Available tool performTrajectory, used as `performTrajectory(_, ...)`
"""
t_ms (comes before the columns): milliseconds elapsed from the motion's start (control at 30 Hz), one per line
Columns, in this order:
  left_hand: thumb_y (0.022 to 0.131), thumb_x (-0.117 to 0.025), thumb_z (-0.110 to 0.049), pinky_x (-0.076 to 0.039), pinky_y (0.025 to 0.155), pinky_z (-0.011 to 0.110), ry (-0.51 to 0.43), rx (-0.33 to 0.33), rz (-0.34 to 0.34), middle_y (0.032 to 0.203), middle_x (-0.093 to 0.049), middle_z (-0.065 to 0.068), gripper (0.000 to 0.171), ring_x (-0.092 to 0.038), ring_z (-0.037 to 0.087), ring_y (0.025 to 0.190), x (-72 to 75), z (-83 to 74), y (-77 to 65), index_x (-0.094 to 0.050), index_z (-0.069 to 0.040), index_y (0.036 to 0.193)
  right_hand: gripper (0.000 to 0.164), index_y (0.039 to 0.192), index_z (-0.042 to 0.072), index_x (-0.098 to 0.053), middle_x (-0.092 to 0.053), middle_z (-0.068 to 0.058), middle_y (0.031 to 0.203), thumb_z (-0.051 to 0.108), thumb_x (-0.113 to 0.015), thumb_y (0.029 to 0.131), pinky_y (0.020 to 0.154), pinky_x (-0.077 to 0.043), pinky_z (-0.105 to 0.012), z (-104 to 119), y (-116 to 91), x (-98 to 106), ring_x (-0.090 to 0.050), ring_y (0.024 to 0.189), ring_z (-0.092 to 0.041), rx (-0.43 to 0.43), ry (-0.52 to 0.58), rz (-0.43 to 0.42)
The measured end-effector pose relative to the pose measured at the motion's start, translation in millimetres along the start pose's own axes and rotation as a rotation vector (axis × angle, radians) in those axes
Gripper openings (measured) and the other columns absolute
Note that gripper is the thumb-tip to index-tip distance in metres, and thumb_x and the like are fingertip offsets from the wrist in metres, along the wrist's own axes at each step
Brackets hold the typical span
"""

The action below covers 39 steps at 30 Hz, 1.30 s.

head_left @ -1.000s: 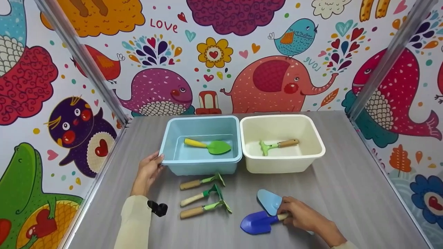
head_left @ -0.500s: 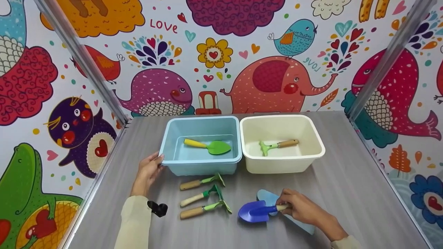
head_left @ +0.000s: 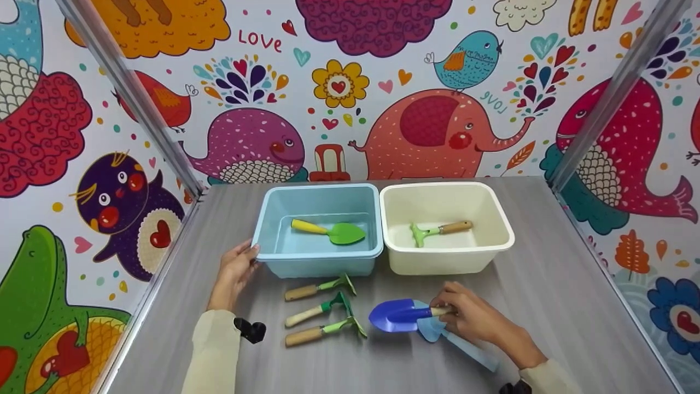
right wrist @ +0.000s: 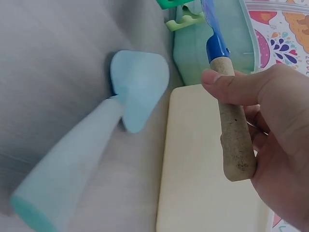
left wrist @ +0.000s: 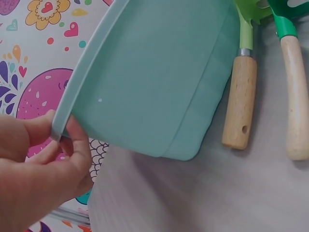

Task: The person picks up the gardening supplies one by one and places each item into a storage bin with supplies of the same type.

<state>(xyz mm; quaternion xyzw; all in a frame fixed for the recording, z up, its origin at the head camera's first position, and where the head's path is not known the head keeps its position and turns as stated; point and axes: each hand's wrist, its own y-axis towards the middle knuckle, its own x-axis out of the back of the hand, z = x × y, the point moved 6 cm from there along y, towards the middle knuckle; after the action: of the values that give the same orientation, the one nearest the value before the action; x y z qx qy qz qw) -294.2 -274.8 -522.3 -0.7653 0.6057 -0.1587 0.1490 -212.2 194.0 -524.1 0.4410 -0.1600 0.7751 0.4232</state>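
Above the front right of a grey wood-grain table (head_left: 328,375), the person's right hand (head_left: 470,314) is gripping a dark blue metal trowel with a pale wooden handle (head_left: 398,316), thumb and curled fingers closing round the wood and the blade pointing left. Underneath, a pale blue trowel with a thick, tapering handle (head_left: 467,349) is lying on the tabletop, its blade partly hidden by the held one in the head view. Farther left, the left hand (head_left: 235,268) is pinching the near left corner of a light blue rectangular plastic bin (head_left: 317,255), thumb and fingers holding its rim. Inside that bin, a bright green trowel with a yellow handle (head_left: 345,233) is resting on the floor. Just to its right, a cream rectangular plastic bin (head_left: 440,262) is holding a light green, wide-headed tool with a wooden handle (head_left: 435,230). In front of the blue bin, three wooden-handled tools are lying one below another, heads to the right: a light green upper one (head_left: 316,288), a dark green middle one (head_left: 322,307) and a light green lower one (head_left: 322,330).
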Motion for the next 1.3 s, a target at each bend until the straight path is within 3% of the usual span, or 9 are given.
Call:
performTrajectory(367,0.106,-0.047,-0.010,-0.038,0.118,0.043,-0.022,-0.004,-0.023,0.160,-0.033,0.022,0.054,-0.043,0.031,0.143,-4.9,-5.6,1.5,-0.029,-0.002,0.157,0.020,0.098,0.012,-0.075,-0.059,0.005,0.094,0.000,-0.077,0.083,0.074,-0.053,-0.025,15,22,18,-0.055,0.088,-0.010,0.080,-0.044,-0.089)
performTrajectory(633,0.105,-0.050,-0.015,-0.045,0.110,0.038,0.057,0.025,-0.041,0.156,-0.042,0.020,0.054,-0.052,0.024,0.128,-5.7,-6.3,1.5,-0.034,-0.005,0.155,0.022,0.097,0.010,-0.074,-0.062,0.001,0.096,-0.002,-0.080,0.080,0.075,-0.056,-0.028,25,36,25,-0.059,0.088,-0.012,0.125,-0.100,-0.164)
performTrajectory(900,0.105,-0.052,-0.015,-0.040,0.116,0.041,0.045,0.050,-0.031,0.157,-0.040,0.022,0.054,-0.050,0.026,0.131,-5.8,-5.8,0.1,-0.035,-0.006,0.155,0.023,0.098,0.012,-0.074,-0.062,0.002,0.096,-0.001,-0.081,0.079,0.077,-0.055,-0.030,36,52,33,-0.057,0.090,-0.012,0.117,-0.169,-0.183)
performTrajectory(1000,0.104,-0.054,-0.017,-0.044,0.112,0.038,0.060,0.051,-0.031,0.153,-0.044,0.022,0.055,-0.057,0.020,0.118,-4.1,-4.6,-1.3,-0.035,-0.007,0.155,0.022,0.099,0.012,-0.074,-0.062,0.003,0.097,0.000,-0.079,0.081,0.078,-0.056,-0.030,39,58,34,-0.056,0.092,-0.011,0.090,-0.155,-0.171)
performTrajectory(1133,0.103,-0.056,-0.020,-0.051,0.097,0.029,0.055,0.057,-0.037,0.148,-0.048,0.020,0.057,-0.059,0.007,0.091,1.0,-3.2,-1.4,-0.036,-0.009,0.155,0.021,0.101,0.014,-0.074,-0.061,0.003,0.099,0.002,-0.078,0.084,0.080,-0.056,-0.030,45,70,33,-0.056,0.095,-0.011,0.061,-0.123,-0.157)
performTrajectory(1300,0.103,-0.056,-0.020,-0.052,0.092,0.025,0.041,0.060,-0.029,0.149,-0.047,0.019,0.058,-0.058,0.003,0.085,3.4,-4.5,-2.6,-0.035,-0.008,0.156,0.021,0.102,0.014,-0.075,-0.061,0.002,0.099,0.004,-0.078,0.084,0.084,-0.056,-0.032,53,85,34,-0.057,0.096,-0.011,0.060,-0.097,-0.163)
